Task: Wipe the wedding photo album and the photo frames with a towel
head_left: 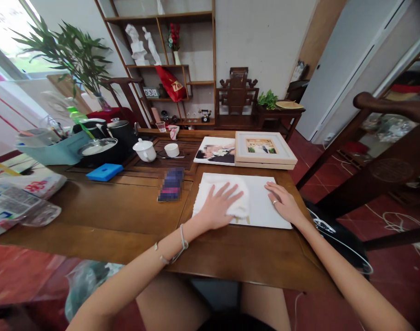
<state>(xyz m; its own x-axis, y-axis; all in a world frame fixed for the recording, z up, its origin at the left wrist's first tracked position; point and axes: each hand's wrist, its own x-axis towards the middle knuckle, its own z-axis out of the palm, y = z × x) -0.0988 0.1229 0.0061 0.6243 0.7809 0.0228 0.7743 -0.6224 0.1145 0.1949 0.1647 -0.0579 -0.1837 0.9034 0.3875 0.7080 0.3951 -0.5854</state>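
A white flat board or frame [258,209] lies face down on the wooden table [127,216] in front of me. A white cloth [238,204] rests on its left half. My left hand [217,205] lies flat on that cloth with the fingers spread. My right hand [282,201], wearing a ring, presses flat on the board's right edge, fingers stretched out. Beyond the board sit a light-framed picture [263,148] and an unframed photo print [215,151].
A phone [171,185] lies left of the board. A tea tray holds a white teapot [144,150] and cup [171,150]; a blue pad [104,172], black kettle [122,131] and plastic bags [20,197] crowd the left. A wooden chair [385,161] stands right; shelves back.
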